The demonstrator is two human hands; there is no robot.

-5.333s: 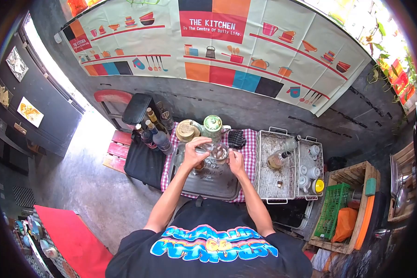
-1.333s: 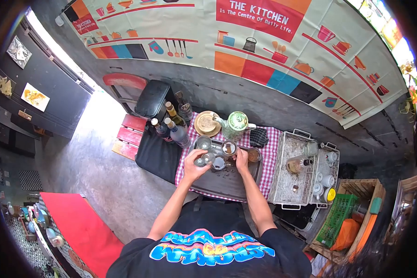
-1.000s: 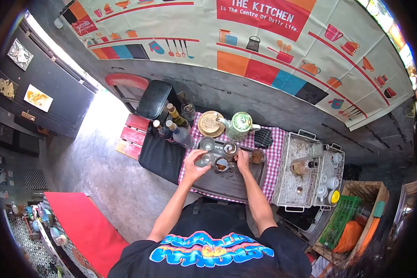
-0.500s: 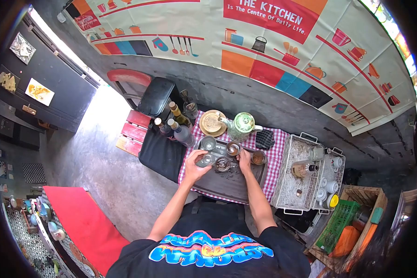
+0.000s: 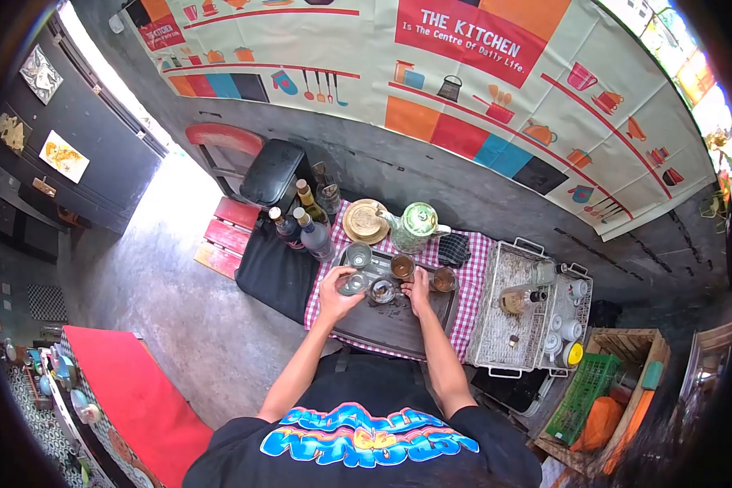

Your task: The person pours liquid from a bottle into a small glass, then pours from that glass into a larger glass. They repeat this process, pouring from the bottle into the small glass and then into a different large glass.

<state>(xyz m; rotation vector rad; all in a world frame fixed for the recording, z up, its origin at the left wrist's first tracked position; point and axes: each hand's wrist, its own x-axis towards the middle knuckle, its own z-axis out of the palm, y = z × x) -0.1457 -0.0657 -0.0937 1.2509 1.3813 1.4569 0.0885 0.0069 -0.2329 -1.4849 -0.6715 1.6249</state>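
Note:
My left hand (image 5: 338,294) is curled around a clear glass (image 5: 354,283) at the left side of a dark tray (image 5: 398,327). My right hand (image 5: 417,293) is at the right side of a glass cup (image 5: 382,290) with dark residue, its fingertips pinched at the cup's edge. Just behind it stands a glass cup of brown drink (image 5: 402,265). A second brown-filled glass (image 5: 443,280) is to the right of my right hand. Another clear glass (image 5: 358,254) is behind the one in my left hand.
A green patterned teapot (image 5: 417,228) and wooden plates (image 5: 366,221) stand behind the tray on a checked cloth (image 5: 457,332). Bottles (image 5: 314,236) are at the left. To the right are a white wire rack (image 5: 496,325) with cups and a wooden crate (image 5: 655,350).
My right hand has shifted from beside the brown-filled cup to the cup with dark residue. My left hand stays around its clear glass. The camera view has turned slightly.

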